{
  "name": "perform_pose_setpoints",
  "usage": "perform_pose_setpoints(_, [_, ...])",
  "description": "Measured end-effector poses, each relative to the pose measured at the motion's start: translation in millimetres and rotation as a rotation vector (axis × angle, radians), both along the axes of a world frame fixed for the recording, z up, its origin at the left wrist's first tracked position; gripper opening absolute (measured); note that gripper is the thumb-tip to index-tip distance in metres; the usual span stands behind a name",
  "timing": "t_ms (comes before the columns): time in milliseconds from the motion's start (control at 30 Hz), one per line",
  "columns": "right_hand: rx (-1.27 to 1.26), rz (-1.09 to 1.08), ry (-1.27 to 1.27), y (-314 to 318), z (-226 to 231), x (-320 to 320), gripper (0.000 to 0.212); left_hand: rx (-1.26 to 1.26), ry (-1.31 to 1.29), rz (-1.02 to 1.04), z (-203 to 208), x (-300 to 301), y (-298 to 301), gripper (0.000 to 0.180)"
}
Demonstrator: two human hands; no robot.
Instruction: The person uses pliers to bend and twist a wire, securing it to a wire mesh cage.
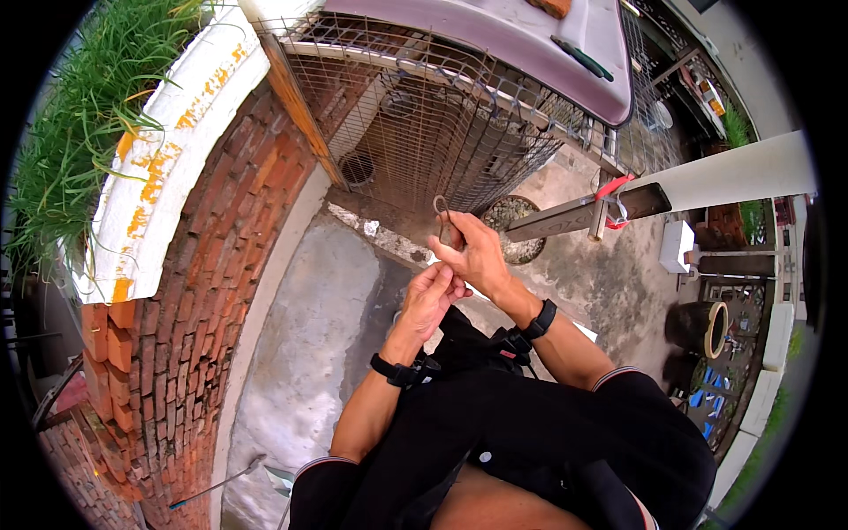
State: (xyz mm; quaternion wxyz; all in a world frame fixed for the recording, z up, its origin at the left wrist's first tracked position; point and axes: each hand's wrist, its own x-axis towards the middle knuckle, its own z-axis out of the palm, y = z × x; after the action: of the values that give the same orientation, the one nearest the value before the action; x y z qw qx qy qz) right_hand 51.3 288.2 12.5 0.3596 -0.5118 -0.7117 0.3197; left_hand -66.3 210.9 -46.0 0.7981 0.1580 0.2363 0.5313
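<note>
In front of my body my two hands meet, fingers close together. A thin brownish piece of wire (441, 205), bent into a loop at its top, sticks up from between the thumb and fingers of my right hand (481, 258). Just below and to the left, my left hand (427, 302) is closed in a pinch, its fingertips against the underside of the right hand. What lies between those fingertips is hidden. Beyond my hands stands a wire mesh cage (442, 115) with a wooden post (294, 97) at its left corner.
A purple plastic lid (495, 40) on the cage carries a dark green-handled tool (582, 58). To the left rises a brick wall (221, 230) under a white planter (168, 168). A metal beam (565, 219) tied with red ribbon juts in from the right, above a round pot (525, 252).
</note>
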Motion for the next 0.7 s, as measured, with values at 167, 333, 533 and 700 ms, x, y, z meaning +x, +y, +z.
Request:
perform_pose_setpoints(167, [-0.033,0.04,-0.016,0,1,0,0.035,-0.002,-0.072,0.033,-8,9,2,0.025])
perform_pose_setpoints(333, [0.025,0.061,-0.089,8,-6,6,0.038,-0.054,-0.093,0.053,-10,19,6,0.033])
perform_pose_setpoints(533, [-0.145,0.06,-0.227,15,11,18,0.054,-0.002,0.028,0.028,-24,25,14,0.035])
perform_pose_setpoints(700, [-0.179,0.122,-0.158,19,-2,30,0.057,-0.003,0.182,0.008,-31,25,21,0.034])
